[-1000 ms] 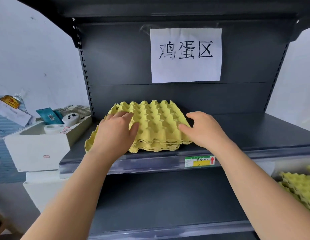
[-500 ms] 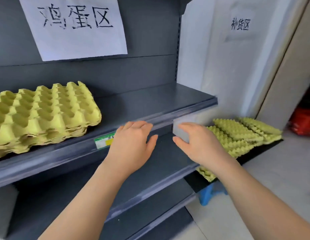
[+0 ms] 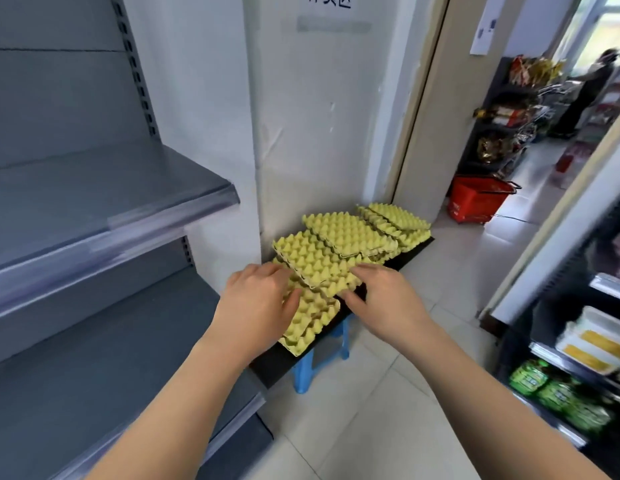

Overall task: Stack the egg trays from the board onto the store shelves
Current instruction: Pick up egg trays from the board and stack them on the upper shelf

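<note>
Yellow egg trays [image 3: 350,233] lie in overlapping stacks on the black board [image 3: 277,362], which rests on a blue stool [image 3: 303,372] beside the grey shelves [image 3: 94,209]. The left hand [image 3: 256,303] and right hand [image 3: 384,299] flank the nearest tilted tray [image 3: 312,258]. Fingers of both are loosely spread and grip nothing. Contact with the tray cannot be told.

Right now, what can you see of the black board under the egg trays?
The black board is a thin, flat, matte panel lying level along the white wall. A blue stool carries its near end; the far support is hidden. Overlapping stacks of yellow egg trays cover most of it, leaving a bare front strip and near corner. The left hand and right hand are at the nearest trays; neither plainly touches the board.
</note>
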Action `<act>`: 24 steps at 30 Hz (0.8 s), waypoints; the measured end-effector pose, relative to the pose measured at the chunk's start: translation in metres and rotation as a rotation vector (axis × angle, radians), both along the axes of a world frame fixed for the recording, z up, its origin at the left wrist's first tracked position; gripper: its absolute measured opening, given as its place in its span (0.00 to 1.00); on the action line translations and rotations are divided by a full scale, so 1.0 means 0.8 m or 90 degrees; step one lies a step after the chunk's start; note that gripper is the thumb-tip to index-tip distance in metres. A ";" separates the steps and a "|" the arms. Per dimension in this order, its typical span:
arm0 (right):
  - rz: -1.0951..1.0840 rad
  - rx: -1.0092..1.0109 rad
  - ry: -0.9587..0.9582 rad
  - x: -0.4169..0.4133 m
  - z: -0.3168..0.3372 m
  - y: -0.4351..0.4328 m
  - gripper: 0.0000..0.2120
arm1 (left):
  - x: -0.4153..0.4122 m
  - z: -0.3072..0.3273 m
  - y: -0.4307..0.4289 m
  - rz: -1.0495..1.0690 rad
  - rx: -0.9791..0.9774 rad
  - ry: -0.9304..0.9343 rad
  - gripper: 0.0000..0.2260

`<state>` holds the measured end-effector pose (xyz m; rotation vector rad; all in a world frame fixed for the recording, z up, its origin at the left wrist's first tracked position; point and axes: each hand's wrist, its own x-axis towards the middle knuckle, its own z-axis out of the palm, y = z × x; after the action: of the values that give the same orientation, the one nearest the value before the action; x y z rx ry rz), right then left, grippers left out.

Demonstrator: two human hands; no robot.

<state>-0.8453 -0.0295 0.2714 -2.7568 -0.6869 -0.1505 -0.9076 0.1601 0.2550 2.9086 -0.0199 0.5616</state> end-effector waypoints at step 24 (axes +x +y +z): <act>-0.124 0.044 0.148 0.540 -0.115 -0.110 0.18 | 0.545 -0.118 -0.099 0.034 -0.067 0.228 0.18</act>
<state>-0.4130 -0.1176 0.1793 -2.7117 -0.3471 0.1015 -0.4718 0.0807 0.1609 2.8677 0.1318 0.0400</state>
